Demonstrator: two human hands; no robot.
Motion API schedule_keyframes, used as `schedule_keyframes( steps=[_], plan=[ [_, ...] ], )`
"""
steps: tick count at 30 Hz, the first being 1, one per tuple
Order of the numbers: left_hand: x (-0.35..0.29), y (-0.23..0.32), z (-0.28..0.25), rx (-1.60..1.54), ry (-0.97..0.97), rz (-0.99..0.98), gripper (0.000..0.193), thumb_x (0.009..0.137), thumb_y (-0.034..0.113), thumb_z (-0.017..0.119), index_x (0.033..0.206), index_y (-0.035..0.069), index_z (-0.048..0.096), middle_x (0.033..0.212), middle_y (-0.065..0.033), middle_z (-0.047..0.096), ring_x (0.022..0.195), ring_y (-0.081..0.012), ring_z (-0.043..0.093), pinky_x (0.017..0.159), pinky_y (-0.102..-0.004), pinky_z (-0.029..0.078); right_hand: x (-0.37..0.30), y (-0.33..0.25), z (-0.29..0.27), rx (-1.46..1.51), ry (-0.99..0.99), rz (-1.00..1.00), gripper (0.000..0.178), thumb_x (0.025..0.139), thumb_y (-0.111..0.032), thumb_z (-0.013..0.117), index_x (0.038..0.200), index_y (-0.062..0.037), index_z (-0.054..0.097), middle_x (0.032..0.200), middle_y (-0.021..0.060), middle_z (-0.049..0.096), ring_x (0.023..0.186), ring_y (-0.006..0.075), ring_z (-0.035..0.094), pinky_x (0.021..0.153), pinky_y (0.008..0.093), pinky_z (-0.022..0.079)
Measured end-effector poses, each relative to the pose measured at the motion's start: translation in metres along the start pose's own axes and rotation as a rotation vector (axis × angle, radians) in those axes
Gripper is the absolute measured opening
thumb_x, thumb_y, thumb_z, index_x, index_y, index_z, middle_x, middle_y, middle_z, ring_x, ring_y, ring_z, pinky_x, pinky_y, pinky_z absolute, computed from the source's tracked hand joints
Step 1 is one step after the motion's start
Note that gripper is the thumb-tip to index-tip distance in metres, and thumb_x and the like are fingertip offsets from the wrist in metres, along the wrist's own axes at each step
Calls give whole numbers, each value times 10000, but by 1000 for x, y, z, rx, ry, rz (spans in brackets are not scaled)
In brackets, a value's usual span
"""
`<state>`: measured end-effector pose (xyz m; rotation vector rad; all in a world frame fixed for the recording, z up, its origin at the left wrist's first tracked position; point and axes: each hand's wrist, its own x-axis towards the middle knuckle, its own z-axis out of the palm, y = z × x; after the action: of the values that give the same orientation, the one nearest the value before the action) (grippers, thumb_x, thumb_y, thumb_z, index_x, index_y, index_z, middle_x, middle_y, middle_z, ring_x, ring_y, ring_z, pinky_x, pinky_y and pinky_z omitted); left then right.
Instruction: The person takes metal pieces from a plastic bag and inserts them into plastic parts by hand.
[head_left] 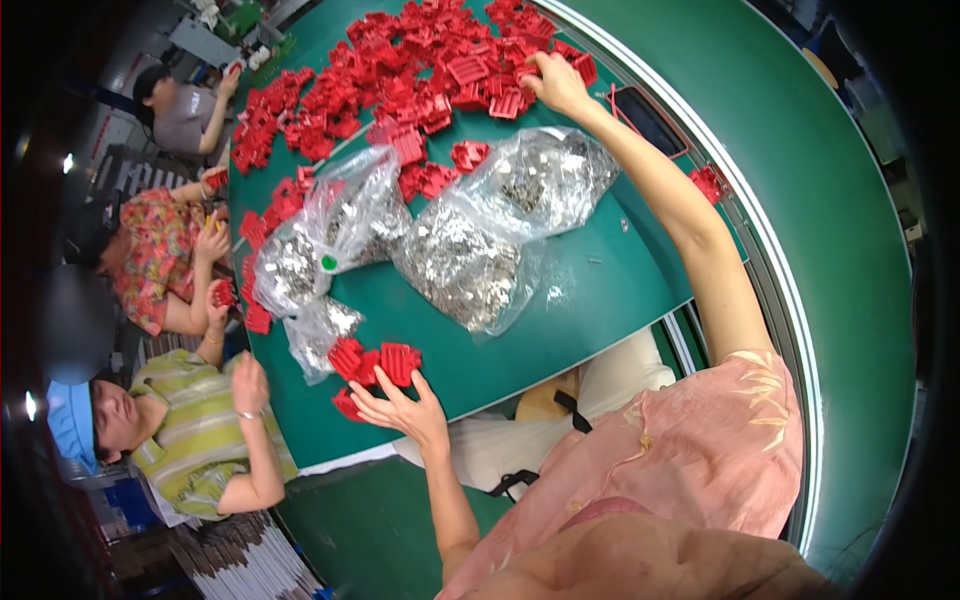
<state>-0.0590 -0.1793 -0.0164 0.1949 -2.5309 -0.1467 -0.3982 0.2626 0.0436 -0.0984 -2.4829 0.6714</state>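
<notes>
While three co-workers (200, 455) sat along the left side of the room, some with red pieces in their hands, I had the green counter (590, 300) across the middle of my view. A big pile of red plastic pieces (380, 75) covered its far part, and clear bags of shiny metal parts (465, 260) lay across its centre. Farther right I saw a dark flat device (646, 120) with a red edge, then a pale strip (800, 470) and another green surface (835, 210) beyond it.

The left hand (415, 408) was loose, its fingers spread at the near side of a small cluster of red pieces (402, 360); the fingertips seemed to touch it, with the metal-filled bags just past it. The right hand (560, 88) reached over the bags to the right end of the pile, fingers bent among the red pieces; whether it gripped one, I couldn't tell.
</notes>
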Motion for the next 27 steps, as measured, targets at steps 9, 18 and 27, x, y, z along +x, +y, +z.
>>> schedule_keyframes(
  steps=[9,18,27],
  plan=[
    [5,34,-6,-160,-4,140,555,838,154,645,1355,20,491,1521,-258,295,1413,-439,265,1128,-639,158,-4,-11,66,313,-428,-179,591,704,-283,819,1185,-122,517,1017,166,675,1018,360,642,879,446,503],
    [57,71,-23,-391,63,314,485,829,82,668,1283,-10,524,1439,-230,427,1344,-411,383,1130,-591,219,-36,-60,-29,1065,-503,168,386,909,-118,675,1253,-62,510,1083,56,649,1005,123,621,839,294,513],
    [29,153,-39,-1130,-314,185,707,782,86,781,1388,-27,435,1315,-172,497,1091,-257,571,898,-363,472,-220,-129,-117,1681,-676,545,295,905,-48,672,1126,-104,484,1067,85,644,966,165,651,840,335,552]
  ],
)
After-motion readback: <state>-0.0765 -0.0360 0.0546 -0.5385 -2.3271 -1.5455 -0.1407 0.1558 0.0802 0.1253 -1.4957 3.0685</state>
